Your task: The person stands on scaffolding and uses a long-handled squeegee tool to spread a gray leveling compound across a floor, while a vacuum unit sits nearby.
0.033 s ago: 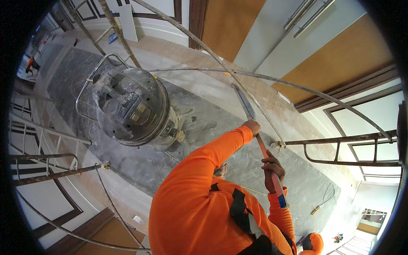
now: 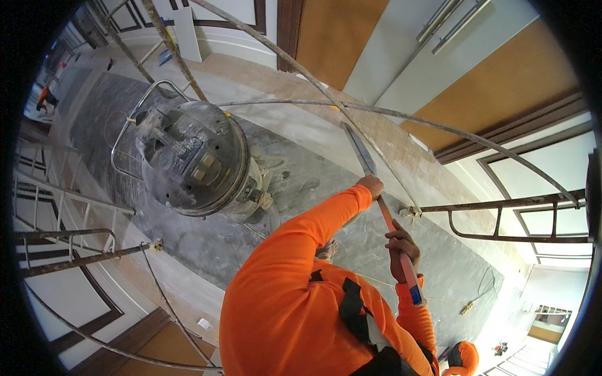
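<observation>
A long, narrow straight bar (image 2: 359, 148) slants from the far side of the floor toward my body. Its far part is grey, its near part red with a blue end piece. My left hand (image 2: 371, 186) is closed round the middle of it. Lower down, my right hand (image 2: 402, 249) wraps the red part just above the blue end. Both sleeves are bright orange. The bar's far tip passes close by a thin diagonal scaffold tube (image 2: 301, 66). To the left of my hands stands a dusty drum-shaped vacuum cleaner (image 2: 194, 156) with a metal push handle.
Scaffold frames rise on the right (image 2: 501, 205) and left (image 2: 81, 258), with curved-looking tubes crossing ahead. A cord with a yellow connector (image 2: 467, 308) lies on the grey dusty floor (image 2: 313, 188). Double doors (image 2: 401, 75) stand beyond. A person in orange (image 2: 44, 97) is far left.
</observation>
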Demonstrator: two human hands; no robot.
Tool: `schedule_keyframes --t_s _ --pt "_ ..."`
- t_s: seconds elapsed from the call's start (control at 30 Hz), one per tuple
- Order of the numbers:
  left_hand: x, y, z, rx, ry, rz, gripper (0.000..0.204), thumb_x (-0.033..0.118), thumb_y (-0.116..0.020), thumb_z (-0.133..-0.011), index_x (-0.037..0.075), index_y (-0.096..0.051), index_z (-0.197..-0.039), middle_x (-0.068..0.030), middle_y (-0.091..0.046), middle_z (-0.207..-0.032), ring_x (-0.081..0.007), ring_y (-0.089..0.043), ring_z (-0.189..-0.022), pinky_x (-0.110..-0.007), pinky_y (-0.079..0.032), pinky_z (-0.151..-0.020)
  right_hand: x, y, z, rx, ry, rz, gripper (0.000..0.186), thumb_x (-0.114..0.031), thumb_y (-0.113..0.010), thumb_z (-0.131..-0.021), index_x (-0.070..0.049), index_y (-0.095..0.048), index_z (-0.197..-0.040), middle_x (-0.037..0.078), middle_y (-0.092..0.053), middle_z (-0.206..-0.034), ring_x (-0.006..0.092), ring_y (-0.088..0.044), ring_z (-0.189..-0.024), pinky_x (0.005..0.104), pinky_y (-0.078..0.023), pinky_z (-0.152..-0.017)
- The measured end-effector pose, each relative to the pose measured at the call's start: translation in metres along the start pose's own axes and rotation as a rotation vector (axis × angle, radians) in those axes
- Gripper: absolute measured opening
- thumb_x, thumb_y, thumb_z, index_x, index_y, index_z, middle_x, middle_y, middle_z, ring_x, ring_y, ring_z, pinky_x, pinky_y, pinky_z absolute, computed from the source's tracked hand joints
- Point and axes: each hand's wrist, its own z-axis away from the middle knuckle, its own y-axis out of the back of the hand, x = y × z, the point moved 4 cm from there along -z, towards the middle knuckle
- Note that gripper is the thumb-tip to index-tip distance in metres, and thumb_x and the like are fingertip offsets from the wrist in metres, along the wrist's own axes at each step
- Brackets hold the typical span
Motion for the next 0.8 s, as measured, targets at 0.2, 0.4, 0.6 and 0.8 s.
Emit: schedule_keyframes --t_s 0.2,0.4,0.6,0.8 --pt "-0.03 0.017 -0.004 0.041 0.12 0.064 0.017 0.017 -0.065 -0.076 0.009 -0.075 -0.087 -0.0144 -0.072 -0.097 -0.0338 -0.069 -0.093 -0.043 -0.055 -0.084 -0.006 -0.007 -0.034 -0.051 0.056 0.115 0.019 0.015 -0.06 -0.079 -0.003 -0.065 -0.075 0.014 -0.068 -0.101 0.0359 -0.058 -0.122 0.0403 -0.049 -0.094" --pt "0.043 0.04 0.015 0.156 -0.108 0.193 0.009 0.014 -0.067 -0.071 0.009 -0.07 -0.078 -0.0149 -0.066 -0.085 -0.0371 -0.065 -0.085 -0.047 -0.052 -0.08 -0.061 0.031 -0.009 0.057 -0.056 0.046 0.014 0.01 -0.064 -0.079 -0.003 -0.067 -0.075 0.014 -0.069 -0.099 0.0357 -0.057 -0.123 0.0433 -0.047 -0.099" --pt "0.07 0.012 0.023 0.155 -0.214 0.417 0.007 0.009 -0.067 -0.069 0.008 -0.065 -0.075 -0.0129 -0.063 -0.085 -0.036 -0.063 -0.087 -0.047 -0.05 -0.076 -0.08 0.017 0.013 0.016 -0.104 0.201 0.015 0.011 -0.063 -0.076 -0.002 -0.068 -0.078 0.014 -0.068 -0.097 0.0366 -0.058 -0.121 0.0438 -0.046 -0.101" --pt "0.099 -0.028 0.01 0.074 -0.33 0.427 0.012 0.011 -0.069 -0.069 0.009 -0.068 -0.081 -0.0113 -0.065 -0.089 -0.0356 -0.063 -0.087 -0.045 -0.05 -0.079 -0.072 0.013 0.037 0.07 -0.133 0.256 0.018 0.011 -0.061 -0.075 -0.002 -0.07 -0.084 0.013 -0.067 -0.096 0.0367 -0.059 -0.118 0.0442 -0.045 -0.103"
